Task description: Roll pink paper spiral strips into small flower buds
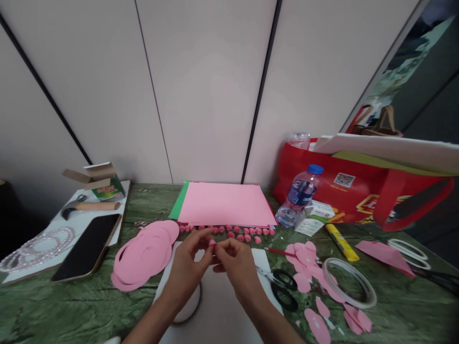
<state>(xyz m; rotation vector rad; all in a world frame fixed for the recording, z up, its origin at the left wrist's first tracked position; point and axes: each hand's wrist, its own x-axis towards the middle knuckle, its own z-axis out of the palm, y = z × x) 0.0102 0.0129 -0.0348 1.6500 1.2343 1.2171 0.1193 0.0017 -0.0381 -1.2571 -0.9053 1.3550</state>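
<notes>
My left hand (190, 253) and my right hand (234, 262) meet over a white sheet (222, 310), fingertips pinched together. Between them is a small pink rolled paper flower (212, 242), partly hidden by the fingers. Just beyond, rows of similar small rolled paper flowers (247, 238) lie along the front of a stack of pink paper (225, 203). Beside my left wrist, a dark-rimmed ring (195, 306) lies on the sheet, partly covered by the arm. Black-handled scissors (285, 289) rest right of my right hand, near a red pencil-like stick (281, 252).
Pink paper discs (147, 253) are piled on the left, beside a phone (88, 246), a hammer (93, 206) and bead strands (39, 246). On the right are paper scraps (317, 325), a tape roll (371, 296), a yellow glue tube (342, 242), a bottle (297, 196) and a red bag (322, 167).
</notes>
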